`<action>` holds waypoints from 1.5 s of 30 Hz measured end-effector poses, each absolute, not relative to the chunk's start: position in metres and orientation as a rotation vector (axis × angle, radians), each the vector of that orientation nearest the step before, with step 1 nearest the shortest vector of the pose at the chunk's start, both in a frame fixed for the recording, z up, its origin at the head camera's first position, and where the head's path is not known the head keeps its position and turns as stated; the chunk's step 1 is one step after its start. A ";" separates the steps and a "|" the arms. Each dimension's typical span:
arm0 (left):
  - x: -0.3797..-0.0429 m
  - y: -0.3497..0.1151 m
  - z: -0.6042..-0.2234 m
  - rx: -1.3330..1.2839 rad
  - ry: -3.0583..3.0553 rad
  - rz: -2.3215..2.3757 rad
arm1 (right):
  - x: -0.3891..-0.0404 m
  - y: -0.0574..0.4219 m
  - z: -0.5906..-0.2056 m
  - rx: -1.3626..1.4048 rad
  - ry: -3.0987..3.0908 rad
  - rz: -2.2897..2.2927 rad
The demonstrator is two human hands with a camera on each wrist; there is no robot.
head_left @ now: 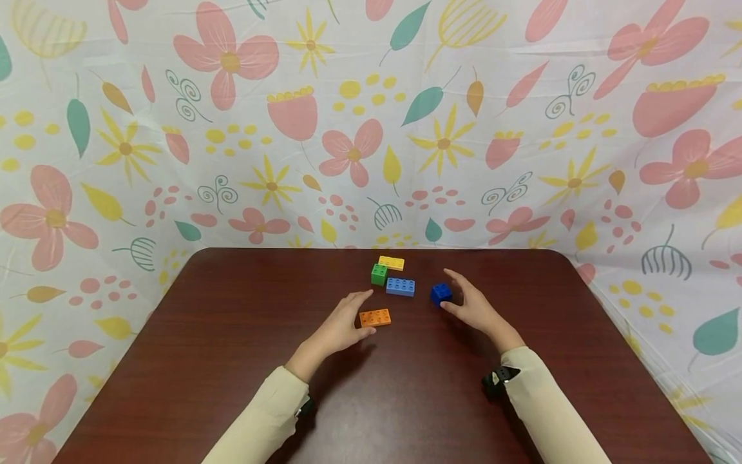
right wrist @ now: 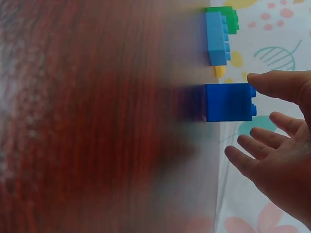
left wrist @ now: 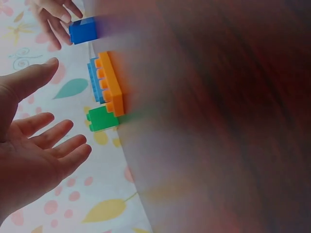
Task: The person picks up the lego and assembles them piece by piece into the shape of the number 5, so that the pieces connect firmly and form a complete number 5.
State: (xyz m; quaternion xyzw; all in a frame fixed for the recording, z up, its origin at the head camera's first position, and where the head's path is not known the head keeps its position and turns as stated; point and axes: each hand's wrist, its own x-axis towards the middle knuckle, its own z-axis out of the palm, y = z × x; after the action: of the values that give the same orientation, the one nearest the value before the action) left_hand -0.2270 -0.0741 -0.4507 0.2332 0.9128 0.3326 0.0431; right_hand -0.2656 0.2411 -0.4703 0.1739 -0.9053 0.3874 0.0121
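Observation:
My left hand (head_left: pixel 341 327) hovers just left of an orange brick (head_left: pixel 375 318), thumb and fingers spread apart with nothing between them in the left wrist view. On the other side, my right hand (head_left: pixel 476 308) is beside a dark blue brick (head_left: pixel 441 294). Its thumb is close to the studded top in the right wrist view; whether it touches I cannot tell. The right fingers are loosely spread. A light blue brick (head_left: pixel 400 287), a green brick (head_left: pixel 379 274) and a yellow brick (head_left: pixel 391 263) sit close together beyond the orange one.
All the bricks stand on a dark brown table (head_left: pixel 232 335) with rounded far corners. Behind its far edge hangs a white cloth (head_left: pixel 359 212) printed with flowers and leaves. Each wrist wears a dark strapped device, such as the one on the right wrist (head_left: pixel 497 381).

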 end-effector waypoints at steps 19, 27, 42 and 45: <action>-0.237 -0.072 -0.469 0.507 2.719 1.153 | -0.274 0.240 -0.479 0.617 -2.795 1.325; -0.245 -0.071 -0.474 0.467 2.690 1.234 | -0.277 0.239 -0.481 0.622 -2.789 1.340; -0.254 -0.065 -0.480 0.247 2.575 1.326 | -0.280 0.241 -0.484 0.539 -2.794 1.310; -0.255 -0.064 -0.480 0.254 2.581 1.311 | -0.280 0.241 -0.484 0.515 -2.798 1.319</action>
State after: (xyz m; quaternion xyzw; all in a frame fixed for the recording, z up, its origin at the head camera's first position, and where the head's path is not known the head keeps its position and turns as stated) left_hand -0.2550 -0.0644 -0.4802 0.0867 0.8820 0.4480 0.1176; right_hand -0.2801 0.2413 -0.4842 0.1641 -0.8922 0.4207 0.0029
